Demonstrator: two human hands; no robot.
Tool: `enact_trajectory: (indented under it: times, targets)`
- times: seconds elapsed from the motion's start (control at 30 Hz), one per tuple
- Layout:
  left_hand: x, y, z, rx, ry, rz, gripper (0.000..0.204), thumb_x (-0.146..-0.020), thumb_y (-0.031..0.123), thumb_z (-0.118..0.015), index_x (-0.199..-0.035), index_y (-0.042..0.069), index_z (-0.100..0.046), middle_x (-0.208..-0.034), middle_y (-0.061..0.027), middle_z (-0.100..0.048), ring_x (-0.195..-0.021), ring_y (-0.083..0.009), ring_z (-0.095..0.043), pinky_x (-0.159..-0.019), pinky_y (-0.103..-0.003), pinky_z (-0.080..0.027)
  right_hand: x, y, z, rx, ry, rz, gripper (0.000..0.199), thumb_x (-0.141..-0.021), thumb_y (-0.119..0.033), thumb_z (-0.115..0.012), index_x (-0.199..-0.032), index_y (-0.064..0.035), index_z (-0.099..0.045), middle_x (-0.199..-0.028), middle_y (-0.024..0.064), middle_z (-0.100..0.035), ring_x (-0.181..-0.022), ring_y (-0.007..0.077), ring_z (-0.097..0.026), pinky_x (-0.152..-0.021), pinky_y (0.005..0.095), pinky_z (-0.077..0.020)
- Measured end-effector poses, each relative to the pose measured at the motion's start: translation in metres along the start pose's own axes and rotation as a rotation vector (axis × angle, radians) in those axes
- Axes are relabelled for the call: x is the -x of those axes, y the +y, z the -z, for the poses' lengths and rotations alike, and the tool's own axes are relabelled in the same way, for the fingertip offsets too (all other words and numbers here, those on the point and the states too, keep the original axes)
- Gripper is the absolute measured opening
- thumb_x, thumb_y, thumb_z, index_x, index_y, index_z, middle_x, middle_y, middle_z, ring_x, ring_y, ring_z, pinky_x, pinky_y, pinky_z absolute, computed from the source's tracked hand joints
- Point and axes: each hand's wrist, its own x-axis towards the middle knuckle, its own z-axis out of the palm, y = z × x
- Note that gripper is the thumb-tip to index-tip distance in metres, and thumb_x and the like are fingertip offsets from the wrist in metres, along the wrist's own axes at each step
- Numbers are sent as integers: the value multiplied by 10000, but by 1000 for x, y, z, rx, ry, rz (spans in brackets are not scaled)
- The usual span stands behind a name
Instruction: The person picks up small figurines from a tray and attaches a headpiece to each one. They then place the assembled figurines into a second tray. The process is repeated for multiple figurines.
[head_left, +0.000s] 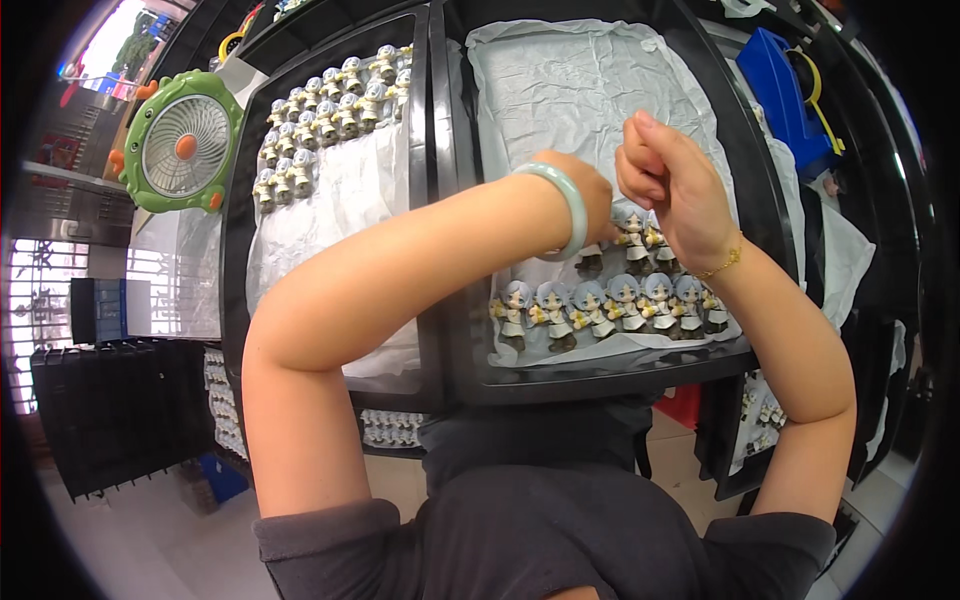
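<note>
My left hand [580, 192], with a pale green bangle at the wrist, reaches over the right-hand tray [610, 378]. Its back faces me and its fingers are mostly hidden, close above a partly covered figurine [591, 262]. Beside it, my right hand [680, 185] is raised with the fingers curled in; whatever they hold, if anything, cannot be made out. Just below the hands stands another figurine [633, 238] with pale blue hair and a white outfit. Nearer to me, a row of matching figurines [592, 308] lies on white paper [575, 80] lining the tray.
To the left, a second black tray [432, 200] holds rows of similar small figurines [348, 110]. A green fan [186, 146] stands beyond its left side. At the far right are a blue holder [785, 105] and a yellow ring [803, 75]. More trays with figurines [392, 428] sit lower down.
</note>
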Motion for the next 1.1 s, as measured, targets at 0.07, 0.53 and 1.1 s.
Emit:
enact_trajectory:
  times: [0.07,0.53,1.1]
  targets:
    - [-10,-10,-6,-48,-100,-87,333,-824,311,-532,-988,22,-555,-926,-137,-609,-812,-283,-599,-680,-383,-466,-1,-3,-4,-11,-35,-10,431,-883,-377,-432,-561,-130,-287,-513,-22,-285,-519,93,-273,-519,231,-264]
    - [128,-53,-47,1853,451,-324,851,-546,-28,-590,-1303,134,-235,-1038,-154,-419,-695,-184,-492,-515,-256,-374,11,-12,-9,107,-145,-9,411,-885,-377,-395,-585,-112,-302,-530,-16,-305,-521,85,-284,-498,229,-264]
    - [134,-49,-48,436,969,-113,660,-486,91,-684,-1115,56,-490,-918,-77,-486,-856,-229,-433,-800,-322,-321,11,-8,-9,176,-143,-28,395,-894,-376,-361,-613,-101,-318,-527,-10,-305,-504,78,-266,-482,223,-239]
